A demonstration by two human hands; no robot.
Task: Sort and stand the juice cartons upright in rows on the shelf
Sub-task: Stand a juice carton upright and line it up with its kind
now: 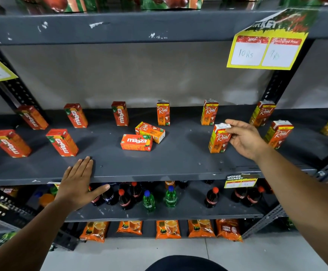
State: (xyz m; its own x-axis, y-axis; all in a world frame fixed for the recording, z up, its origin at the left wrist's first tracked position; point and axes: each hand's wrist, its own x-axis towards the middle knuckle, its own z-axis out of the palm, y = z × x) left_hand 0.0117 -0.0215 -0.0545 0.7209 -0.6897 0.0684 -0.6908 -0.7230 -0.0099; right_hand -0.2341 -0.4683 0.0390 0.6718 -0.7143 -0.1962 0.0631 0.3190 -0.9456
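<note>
1. Right hand (243, 138) grips an upright Real carton (219, 139) on the right part of the grey shelf (159, 169), thumb on the carton's top and fingers closed on its right side.
2. Left hand (79, 182) lies flat and spread on the near edge of the shelf, palm down, holding nothing; its thumb hangs over the front lip.
3. Two cartons lie on their sides in the middle of the shelf: a Maaza carton (136, 142) nearer, and a fallen Real carton (150, 132) just behind it, touching it.
4. Left of these, five Maaza cartons stand upright, three in a far row (120, 113) and two in a near row (62, 142).
5. To the right, Real cartons stand upright in a far row (163, 113), and another one (278, 133) stands just right of the gripping hand.
6. A yellow price tag (265, 50) hangs from the shelf above at the upper right.
7. Below the grey shelf stand dark and green bottles (149, 200), and lower still lie orange packets (168, 228).
</note>
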